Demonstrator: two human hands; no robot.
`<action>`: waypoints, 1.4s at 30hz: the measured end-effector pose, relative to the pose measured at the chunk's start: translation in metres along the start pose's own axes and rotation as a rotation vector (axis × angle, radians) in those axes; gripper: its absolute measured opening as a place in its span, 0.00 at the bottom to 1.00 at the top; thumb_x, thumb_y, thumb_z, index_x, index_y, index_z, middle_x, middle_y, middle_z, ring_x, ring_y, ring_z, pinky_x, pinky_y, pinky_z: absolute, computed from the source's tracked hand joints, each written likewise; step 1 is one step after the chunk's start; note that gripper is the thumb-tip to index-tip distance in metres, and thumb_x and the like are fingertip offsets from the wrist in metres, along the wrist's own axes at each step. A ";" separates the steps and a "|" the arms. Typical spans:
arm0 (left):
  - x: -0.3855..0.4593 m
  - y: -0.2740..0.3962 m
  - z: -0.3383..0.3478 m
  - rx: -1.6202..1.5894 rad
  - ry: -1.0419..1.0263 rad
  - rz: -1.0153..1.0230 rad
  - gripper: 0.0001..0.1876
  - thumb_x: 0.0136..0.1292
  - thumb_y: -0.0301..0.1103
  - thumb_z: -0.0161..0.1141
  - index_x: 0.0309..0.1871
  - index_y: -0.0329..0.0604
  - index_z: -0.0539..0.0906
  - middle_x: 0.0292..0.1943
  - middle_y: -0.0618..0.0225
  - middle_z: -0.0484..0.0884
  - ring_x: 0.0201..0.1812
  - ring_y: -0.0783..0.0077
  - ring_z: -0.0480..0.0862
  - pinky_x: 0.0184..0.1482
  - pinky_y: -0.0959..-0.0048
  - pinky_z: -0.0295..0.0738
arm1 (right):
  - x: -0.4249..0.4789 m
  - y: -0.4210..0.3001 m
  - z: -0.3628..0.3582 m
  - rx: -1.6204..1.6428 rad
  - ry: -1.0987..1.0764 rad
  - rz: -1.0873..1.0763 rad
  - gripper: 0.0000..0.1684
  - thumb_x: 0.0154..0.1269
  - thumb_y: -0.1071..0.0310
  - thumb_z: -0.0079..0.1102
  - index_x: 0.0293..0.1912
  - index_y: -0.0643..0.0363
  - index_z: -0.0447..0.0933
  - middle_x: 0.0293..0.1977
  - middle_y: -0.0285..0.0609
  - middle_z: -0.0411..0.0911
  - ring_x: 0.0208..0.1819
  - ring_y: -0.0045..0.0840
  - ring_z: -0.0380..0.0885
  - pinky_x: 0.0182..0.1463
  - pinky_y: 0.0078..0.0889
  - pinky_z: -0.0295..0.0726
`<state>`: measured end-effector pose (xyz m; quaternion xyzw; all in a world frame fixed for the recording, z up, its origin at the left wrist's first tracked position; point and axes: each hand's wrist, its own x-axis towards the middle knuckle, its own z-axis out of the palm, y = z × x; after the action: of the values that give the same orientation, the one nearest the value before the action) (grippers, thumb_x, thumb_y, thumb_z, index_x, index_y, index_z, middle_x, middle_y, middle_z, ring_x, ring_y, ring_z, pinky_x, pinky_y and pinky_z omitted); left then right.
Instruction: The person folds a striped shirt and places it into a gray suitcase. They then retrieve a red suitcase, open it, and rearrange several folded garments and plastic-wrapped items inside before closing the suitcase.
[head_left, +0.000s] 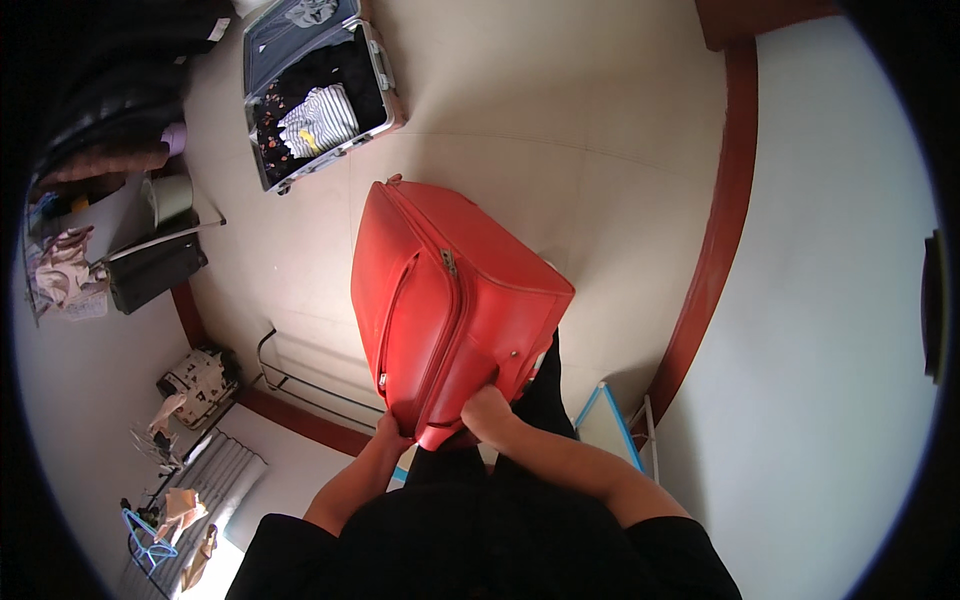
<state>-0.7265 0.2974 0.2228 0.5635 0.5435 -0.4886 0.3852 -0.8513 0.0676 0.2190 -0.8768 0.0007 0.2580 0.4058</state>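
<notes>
A red soft-sided suitcase (427, 300) is right in front of my body and leans against my legs. Its zipper with a metal pull (448, 260) runs along the near face, and a pocket zipper (384, 379) lies to the left of it. My left hand (390, 433) grips the suitcase at its near left corner, the fingertips hidden behind the edge. On the near right side, my right hand (487, 414) is closed around what seems to be a handle or strap, mostly covered by the fist. Whether the suitcase touches the floor cannot be seen.
Beyond it an open hard-shell suitcase (390, 112) holds a striped garment (322, 120) and dark clothes. A rack with a black case (156, 271) stands at left. A metal frame (315, 388) lies at lower left, a blue-edged board (611, 420) at right, beside the wall.
</notes>
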 end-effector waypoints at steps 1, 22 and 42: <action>-0.023 -0.003 0.027 0.097 -0.036 0.080 0.23 0.66 0.48 0.45 0.62 0.53 0.72 0.60 0.65 0.74 0.59 0.60 0.75 0.55 0.48 0.72 | 0.001 0.009 -0.016 -0.077 -0.054 -0.021 0.08 0.48 0.67 0.56 0.26 0.55 0.84 0.26 0.39 0.82 0.33 0.31 0.81 0.35 0.35 0.75; -0.011 0.048 0.183 0.326 -0.624 0.515 0.18 0.72 0.39 0.49 0.60 0.41 0.72 0.60 0.67 0.74 0.63 0.70 0.71 0.64 0.68 0.64 | 0.109 0.391 -0.225 -0.859 0.327 -0.010 0.07 0.48 0.70 0.52 0.32 0.56 0.74 0.35 0.42 0.73 0.44 0.31 0.71 0.53 0.35 0.71; 0.250 0.346 0.119 0.550 0.222 1.487 0.12 0.67 0.31 0.53 0.50 0.39 0.78 0.52 0.58 0.77 0.52 0.58 0.79 0.51 0.66 0.76 | 0.286 0.225 -0.063 -0.538 0.477 0.177 0.36 0.68 0.51 0.48 0.68 0.61 0.56 0.72 0.51 0.48 0.72 0.46 0.49 0.72 0.55 0.48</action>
<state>-0.4171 0.2025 -0.0798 0.8983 -0.0793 -0.1614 0.4008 -0.6224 -0.0683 -0.0368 -0.9842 0.1032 0.0712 0.1254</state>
